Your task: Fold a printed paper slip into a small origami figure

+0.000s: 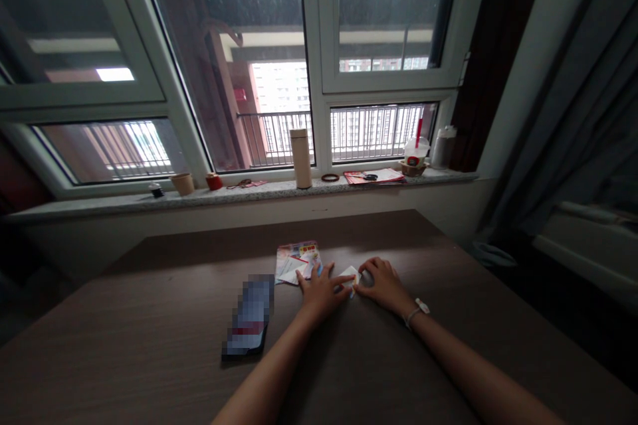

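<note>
A small piece of folded paper [350, 272], pale with coloured print, lies on the table between my hands. My left hand [321, 293] holds its left side with index finger and thumb, the other fingers spread out over the tabletop. On the right side, the curled thumb and fingers of my right hand [385, 284] pinch the paper's edge; a pale band [416, 311] circles that wrist. Just beyond my left hand lies a printed leaflet [284, 254] with a white folded piece of paper [293, 270] on top. My fingertips partly hide the paper they hold.
A phone [249, 315], its screen blurred out, lies left of my left arm on the brown table [164, 319]. Along the windowsill [269, 194] stand a beige flask [300, 159], a paper cup [183, 184], scissors [369, 176] on red-and-white sheets, and a drink cup with straw [416, 149].
</note>
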`<state>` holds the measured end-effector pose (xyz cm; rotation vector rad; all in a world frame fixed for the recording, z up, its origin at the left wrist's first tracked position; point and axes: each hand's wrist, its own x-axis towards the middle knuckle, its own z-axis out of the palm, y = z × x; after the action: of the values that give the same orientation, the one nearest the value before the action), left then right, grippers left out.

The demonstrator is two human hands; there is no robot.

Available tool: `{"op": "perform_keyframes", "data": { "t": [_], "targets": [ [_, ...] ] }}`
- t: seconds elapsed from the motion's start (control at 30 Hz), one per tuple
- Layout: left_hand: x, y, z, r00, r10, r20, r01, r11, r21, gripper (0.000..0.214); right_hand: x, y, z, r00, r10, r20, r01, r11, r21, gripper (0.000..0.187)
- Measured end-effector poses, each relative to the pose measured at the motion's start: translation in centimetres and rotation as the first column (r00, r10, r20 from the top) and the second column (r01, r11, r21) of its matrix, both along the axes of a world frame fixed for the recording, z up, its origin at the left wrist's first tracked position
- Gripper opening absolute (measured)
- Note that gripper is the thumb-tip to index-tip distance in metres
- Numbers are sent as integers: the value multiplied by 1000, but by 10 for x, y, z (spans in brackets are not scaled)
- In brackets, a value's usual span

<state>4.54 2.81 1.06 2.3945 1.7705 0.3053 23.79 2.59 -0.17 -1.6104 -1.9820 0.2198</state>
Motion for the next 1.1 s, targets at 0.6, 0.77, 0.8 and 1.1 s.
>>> {"op": "perform_keyframes", "data": {
  "t": [0.6, 0.77, 0.8, 1.1],
  "targets": [
    [-1, 2, -2, 1000, 2, -4, -2, 1000, -2, 36, -2, -4, 0, 1000, 15, 22, -15, 1000, 6, 42],
    [-2, 2, -2, 1000, -3, 4, 3, 1000, 6, 37, -2, -6, -1, 999, 29, 40, -30, 999, 37, 44],
    [-2, 2, -3, 1000, -6, 7, 6, 1000, 6, 38, -2, -6, -2, 999, 34, 42, -35, 998, 43, 45],
    [-2, 1, -2, 999, -12, 33, 11, 1000, 14, 35, 7, 2, -8, 997, 74, -15, -74, 997, -21, 49]
  ]
}}
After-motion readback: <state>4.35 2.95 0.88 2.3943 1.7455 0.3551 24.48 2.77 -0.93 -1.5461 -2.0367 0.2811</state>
